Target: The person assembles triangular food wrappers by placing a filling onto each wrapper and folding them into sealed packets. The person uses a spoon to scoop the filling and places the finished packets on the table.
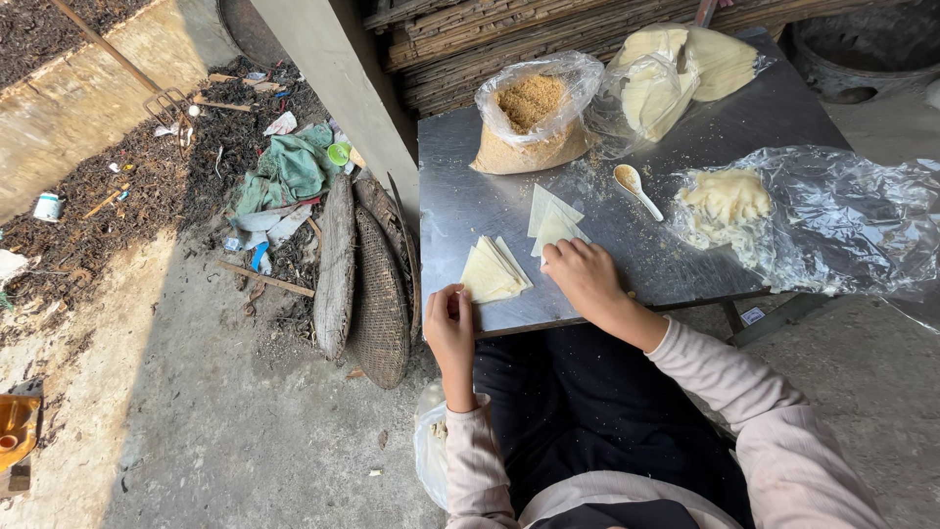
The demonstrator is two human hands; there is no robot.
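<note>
On metal table [470,196], two wrappers [551,219], one spoon [636,189].

Metal desk [470,196], grey, dusted with crumbs. On it: open plastic bag of brown crumbs [530,118] at the far edge; bag of pale pastry sheets [676,73] beside it; clear plastic sheet [852,220] bearing a lump of pale dough [725,201]; spoon [636,188] lying between them; stack of folded triangular wrappers [493,271] near the front edge; loose wrappers [551,220] just behind. Right hand [586,276] rests fingertips on a loose wrapper. Left hand [450,328] sits at the desk's front edge, pinching something small, beside the stack.
</note>
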